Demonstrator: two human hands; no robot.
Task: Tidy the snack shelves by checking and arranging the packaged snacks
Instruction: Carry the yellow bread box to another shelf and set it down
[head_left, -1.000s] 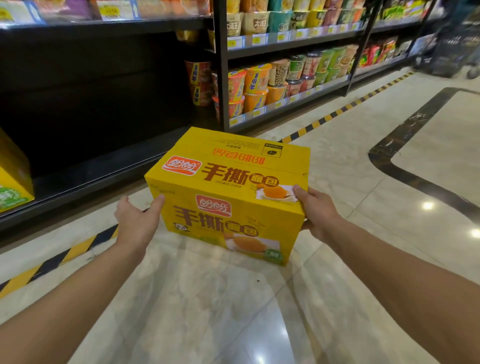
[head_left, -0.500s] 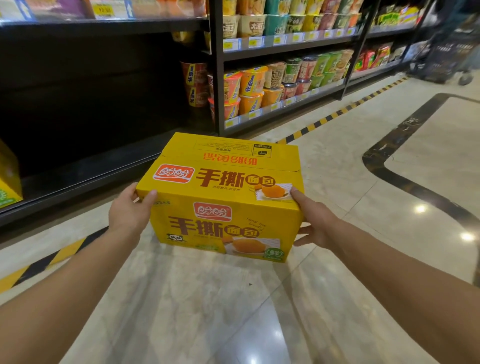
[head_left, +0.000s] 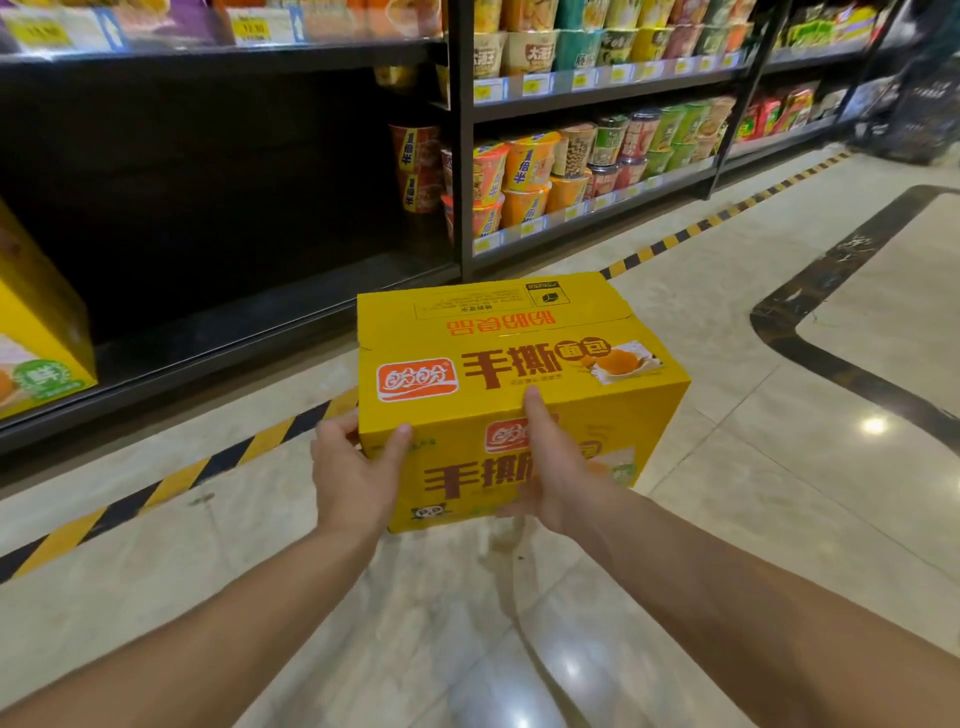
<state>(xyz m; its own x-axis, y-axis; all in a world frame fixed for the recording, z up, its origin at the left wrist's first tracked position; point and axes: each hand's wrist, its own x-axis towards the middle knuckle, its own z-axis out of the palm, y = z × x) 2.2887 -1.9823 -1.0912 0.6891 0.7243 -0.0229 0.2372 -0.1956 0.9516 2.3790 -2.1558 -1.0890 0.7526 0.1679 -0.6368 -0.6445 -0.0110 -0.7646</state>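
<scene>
The dark bottom shelf (head_left: 208, 332) lies open on the left, with one matching yellow carton (head_left: 36, 332) at its far left end and cup noodles (head_left: 524, 171) stacked in the next bay. Against the frames from a moment ago, the view has dropped and closed in.

The yellow bread carton (head_left: 519, 338) is in the air above the tiled floor (head_left: 779, 467), near the shelf lip but not on it. It is now turned so its right end swings away from the person.

The grip has changed most. The left hand (head_left: 353, 467) wraps the near left corner, thumb on the front face and fingers round the side. The right hand (head_left: 550, 467) has left the right end and now sits on the front face. Its thumb points up and its fingers are hidden below, apparently cupping the lower edge.

This looks like re-gripping to swing the carton round and slide it onto the shelf beside its twin; placement is not yet done.
</scene>
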